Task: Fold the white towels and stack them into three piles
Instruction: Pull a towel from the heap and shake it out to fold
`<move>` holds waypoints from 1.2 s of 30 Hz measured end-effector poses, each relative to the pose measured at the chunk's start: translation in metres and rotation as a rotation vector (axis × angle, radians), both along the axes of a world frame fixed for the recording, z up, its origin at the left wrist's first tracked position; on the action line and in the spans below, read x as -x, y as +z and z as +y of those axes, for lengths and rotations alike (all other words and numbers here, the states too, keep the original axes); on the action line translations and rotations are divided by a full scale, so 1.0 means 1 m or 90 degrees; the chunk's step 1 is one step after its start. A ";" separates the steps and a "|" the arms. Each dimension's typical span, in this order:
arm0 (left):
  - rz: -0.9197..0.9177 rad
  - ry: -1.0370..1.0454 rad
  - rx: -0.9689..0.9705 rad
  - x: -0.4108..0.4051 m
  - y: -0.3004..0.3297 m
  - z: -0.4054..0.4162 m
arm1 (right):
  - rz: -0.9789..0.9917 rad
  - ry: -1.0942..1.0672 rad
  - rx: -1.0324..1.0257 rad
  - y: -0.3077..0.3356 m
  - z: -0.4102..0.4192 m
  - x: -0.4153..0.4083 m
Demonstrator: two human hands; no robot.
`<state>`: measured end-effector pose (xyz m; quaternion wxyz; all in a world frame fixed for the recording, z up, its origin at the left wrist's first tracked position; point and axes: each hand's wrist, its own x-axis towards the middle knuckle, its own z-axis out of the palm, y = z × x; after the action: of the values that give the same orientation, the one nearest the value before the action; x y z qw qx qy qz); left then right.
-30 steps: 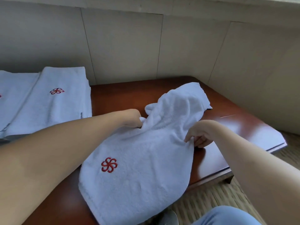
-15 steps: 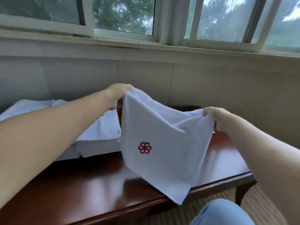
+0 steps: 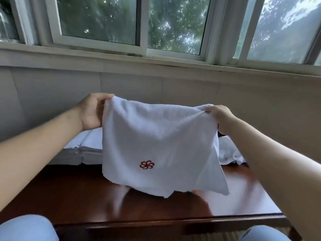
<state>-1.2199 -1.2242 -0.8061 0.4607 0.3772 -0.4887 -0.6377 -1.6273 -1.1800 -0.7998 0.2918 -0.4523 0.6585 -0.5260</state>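
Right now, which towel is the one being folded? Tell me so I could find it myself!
Look below the window to the dark wooden table. Above its middle hangs a white towel, held up by its top corners in the left hand and the right hand. Unlike the folded towels lying behind it on the left, it hangs in the air and shows a red flower logo.

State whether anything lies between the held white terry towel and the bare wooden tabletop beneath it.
Nothing visible does. The white terry towel, gripped by left hand and right hand, hangs over bare dark wooden tabletop.
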 end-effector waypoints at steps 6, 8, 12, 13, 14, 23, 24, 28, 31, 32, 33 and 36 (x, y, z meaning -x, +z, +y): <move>0.027 0.015 -0.181 -0.010 -0.135 -0.021 | -0.063 0.064 -0.050 -0.104 -0.044 -0.034; 0.007 -0.018 -0.224 -0.006 -0.163 -0.028 | -0.084 0.059 -0.055 -0.136 -0.051 -0.039; -0.093 -0.087 -0.234 0.000 -0.173 -0.043 | -0.108 0.092 -0.102 -0.169 -0.056 -0.037; -0.102 -0.091 -0.231 0.000 -0.172 -0.045 | -0.114 0.104 -0.103 -0.168 -0.057 -0.036; -0.110 -0.089 -0.234 0.002 -0.175 -0.047 | -0.134 0.117 -0.102 -0.167 -0.060 -0.034; -0.122 0.016 -0.212 0.005 -0.176 -0.037 | -0.361 0.066 -0.147 -0.159 -0.061 -0.034; -0.096 0.033 -0.207 0.004 -0.173 -0.036 | -0.361 0.051 -0.152 -0.159 -0.058 -0.030; 0.043 0.077 -0.161 -0.007 -0.163 -0.035 | -0.348 0.069 -0.135 -0.158 -0.046 -0.011; 0.081 0.069 -0.132 -0.011 -0.161 -0.034 | -0.356 -0.002 -0.074 -0.159 -0.038 0.010; 0.079 0.067 -0.130 -0.012 -0.162 -0.034 | -0.358 -0.017 -0.063 -0.160 -0.035 0.015; 0.075 0.065 -0.139 -0.012 -0.162 -0.034 | -0.360 -0.027 -0.064 -0.162 -0.032 0.019; 0.066 0.042 -0.180 -0.008 -0.163 -0.035 | -0.366 -0.010 -0.122 -0.167 -0.022 0.027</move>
<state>-1.2116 -1.2595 -0.9695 0.4485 0.4209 -0.3570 -0.7030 -1.6544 -1.2023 -0.9663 0.5034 -0.2498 0.5993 -0.5700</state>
